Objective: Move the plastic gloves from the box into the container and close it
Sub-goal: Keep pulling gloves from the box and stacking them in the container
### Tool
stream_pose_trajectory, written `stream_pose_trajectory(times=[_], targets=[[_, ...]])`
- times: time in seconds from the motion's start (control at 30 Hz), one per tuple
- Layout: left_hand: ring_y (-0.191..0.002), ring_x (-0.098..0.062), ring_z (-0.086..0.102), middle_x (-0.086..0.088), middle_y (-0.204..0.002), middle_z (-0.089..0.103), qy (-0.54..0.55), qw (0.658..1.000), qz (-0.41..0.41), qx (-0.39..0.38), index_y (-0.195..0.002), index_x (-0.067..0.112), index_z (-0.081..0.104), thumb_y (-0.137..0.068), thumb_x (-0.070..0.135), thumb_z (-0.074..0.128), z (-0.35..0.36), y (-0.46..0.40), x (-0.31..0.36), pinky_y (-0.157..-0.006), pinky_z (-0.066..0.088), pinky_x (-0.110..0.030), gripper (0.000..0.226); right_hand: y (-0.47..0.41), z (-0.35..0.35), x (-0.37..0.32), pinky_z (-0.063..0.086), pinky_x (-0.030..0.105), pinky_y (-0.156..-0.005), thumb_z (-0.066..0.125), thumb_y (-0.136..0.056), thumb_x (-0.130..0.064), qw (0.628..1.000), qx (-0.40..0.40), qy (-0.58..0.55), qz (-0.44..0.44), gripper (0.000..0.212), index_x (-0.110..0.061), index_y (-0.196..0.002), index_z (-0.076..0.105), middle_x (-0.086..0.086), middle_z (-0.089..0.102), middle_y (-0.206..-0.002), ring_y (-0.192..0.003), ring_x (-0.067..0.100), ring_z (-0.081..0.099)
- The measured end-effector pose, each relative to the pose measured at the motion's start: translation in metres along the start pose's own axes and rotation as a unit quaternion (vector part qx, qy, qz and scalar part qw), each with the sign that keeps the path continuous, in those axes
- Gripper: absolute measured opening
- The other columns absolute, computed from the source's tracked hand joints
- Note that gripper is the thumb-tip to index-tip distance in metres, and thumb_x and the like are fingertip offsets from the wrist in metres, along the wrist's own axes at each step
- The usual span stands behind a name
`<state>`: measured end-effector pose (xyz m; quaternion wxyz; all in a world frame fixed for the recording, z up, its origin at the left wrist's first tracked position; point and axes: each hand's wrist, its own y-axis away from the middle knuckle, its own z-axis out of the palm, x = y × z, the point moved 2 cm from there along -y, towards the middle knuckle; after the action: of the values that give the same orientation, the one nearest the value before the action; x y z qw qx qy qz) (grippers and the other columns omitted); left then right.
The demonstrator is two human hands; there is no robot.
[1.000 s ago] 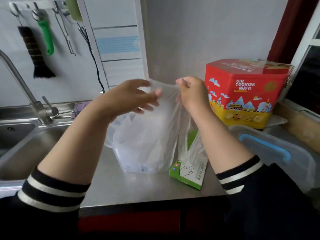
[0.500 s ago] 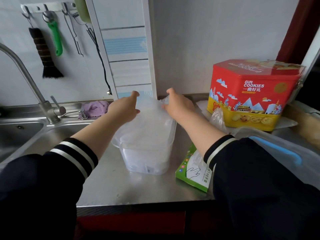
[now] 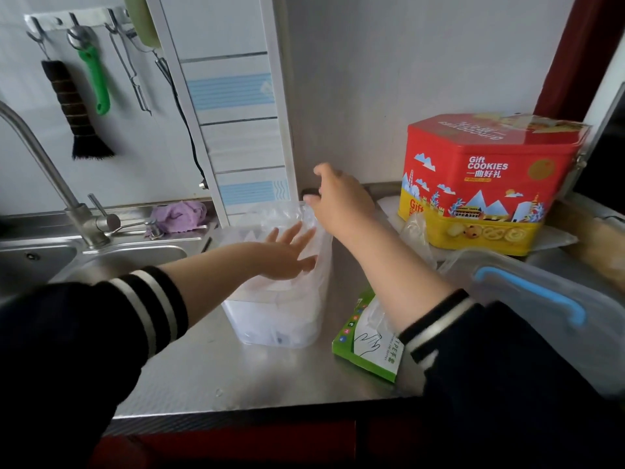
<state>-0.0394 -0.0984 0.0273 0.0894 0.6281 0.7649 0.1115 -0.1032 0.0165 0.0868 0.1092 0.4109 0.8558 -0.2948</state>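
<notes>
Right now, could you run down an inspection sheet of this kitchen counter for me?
Surface: steel counter, beside a sink.
Job's things: clear container stuffed with plastic gloves, no lid on; green glove box to its right; lid with blue handle further right.
Clutter: red cookie tin, purple cloth.
Hands: left hand presses the gloves down, fingers straight; right hand at the container's far rim, grip unclear.
Cables: black cord on the wall.
Surroundings: brush and utensils hanging from hooks.

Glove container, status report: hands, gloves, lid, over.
Left hand open, pressing gloves down in container. Right hand open at the far rim. Lid off, lying right; glove box beside container.
</notes>
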Motion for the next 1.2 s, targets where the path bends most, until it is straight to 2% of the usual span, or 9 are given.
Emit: stream_pose_trajectory(times=[0.17,0.27,0.4,0.53,0.63,0.77,0.87,1.03,1.2], targets=[[-0.149,-0.028,-0.012,-0.005,-0.162,-0.015,0.061,0.997,-0.02,-0.052,-0.155,0.016,-0.003,-0.105,0.017,0.025,0.003,0.004,0.013,-0.12,-0.006,-0.045,0.057,0.049,-0.055,-0.007,0.053,0.033,-0.073,0.06,-0.094,-0.031,0.966,0.171,-0.159,-0.116,0.034,-0.016,-0.125,0.055,-0.005,0.062,-0.094,-0.086,0.015,0.058],[-0.148,-0.027,-0.014,-0.005,-0.16,-0.022,0.057,0.993,-0.052,-0.085,-0.153,0.012,-0.01,-0.107,0.013,0.016,0.01,-0.001,0.016,-0.118,-0.004,-0.037,0.053,0.067,-0.077,0.01,0.05,0.022,-0.07,0.061,-0.094,-0.029,0.946,0.21,-0.228,-0.093,0.028,-0.015,-0.118,0.06,-0.013,0.058,-0.083,-0.076,0.006,0.056],[-0.15,-0.023,-0.006,-0.001,-0.162,-0.01,0.038,0.993,-0.05,-0.101,-0.153,0.012,-0.008,-0.107,0.02,0.004,0.0,0.015,0.03,-0.114,0.007,-0.031,0.048,0.079,-0.089,0.035,0.053,0.033,-0.077,0.059,-0.093,-0.031,0.929,0.231,-0.286,-0.047,0.018,-0.022,-0.108,0.063,-0.01,0.064,-0.085,-0.078,0.009,0.062],[-0.148,-0.027,0.012,-0.008,-0.161,0.008,0.026,0.998,-0.016,-0.056,-0.152,0.002,0.014,-0.108,0.02,0.018,-0.017,0.02,0.034,-0.11,0.017,-0.026,0.048,0.093,-0.096,0.057,0.054,0.034,-0.077,0.055,-0.096,-0.033,0.916,0.237,-0.322,0.006,0.012,-0.023,-0.101,0.06,-0.007,0.067,-0.081,-0.07,0.003,0.061],[-0.132,-0.032,0.037,-0.014,-0.146,0.034,0.024,0.999,-0.005,-0.023,-0.141,0.007,0.043,-0.101,0.013,0.042,-0.021,0.014,0.017,-0.109,0.027,-0.033,0.04,0.099,-0.091,0.08,0.052,0.043,-0.087,0.045,-0.092,-0.062,0.935,0.172,-0.299,0.084,0.043,-0.024,-0.106,0.056,-0.009,0.066,-0.091,-0.084,0.007,0.061],[-0.116,-0.017,0.047,0.001,-0.125,0.051,0.065,0.998,0.012,-0.002,-0.128,0.017,0.059,-0.093,0.033,0.062,-0.039,0.014,0.001,-0.105,0.033,-0.03,0.04,0.108,-0.066,0.102,0.042,0.039,-0.1,0.045,-0.066,-0.082,0.957,-0.06,-0.223,0.178,0.096,-0.02,-0.139,0.041,-0.011,0.05,-0.122,-0.117,0.011,0.049],[-0.114,-0.022,0.054,-0.004,-0.126,0.061,0.073,0.991,0.028,0.111,-0.119,0.014,0.067,-0.096,0.007,0.051,-0.056,0.017,0.001,-0.098,0.036,-0.029,0.028,0.111,-0.042,0.107,0.048,0.036,-0.091,0.065,-0.069,-0.073,0.951,-0.137,-0.224,0.165,0.079,-0.013,-0.12,0.057,-0.003,0.062,-0.119,-0.11,0.018,0.059],[-0.101,-0.029,0.059,-0.008,-0.111,0.066,0.122,0.911,0.056,0.39,-0.112,0.015,0.066,-0.097,0.009,0.041,-0.068,0.052,0.039,-0.084,0.044,-0.033,0.029,0.108,-0.026,0.11,0.053,0.041,-0.084,0.068,-0.086,-0.042,0.953,-0.082,-0.237,0.171,0.039,-0.005,-0.096,0.067,0.012,0.071,-0.092,-0.086,0.025,0.067],[-0.108,-0.026,0.059,-0.005,-0.125,0.06,0.178,0.896,0.136,0.382,-0.132,0.015,0.052,-0.094,0.028,0.058,-0.037,0.08,0.095,-0.09,0.046,-0.035,0.04,0.107,-0.034,0.095,0.05,0.038,-0.066,0.067,-0.09,-0.031,0.948,-0.03,-0.285,0.136,0.029,-0.005,-0.077,0.065,0.005,0.066,-0.07,-0.067,0.016,0.059]])
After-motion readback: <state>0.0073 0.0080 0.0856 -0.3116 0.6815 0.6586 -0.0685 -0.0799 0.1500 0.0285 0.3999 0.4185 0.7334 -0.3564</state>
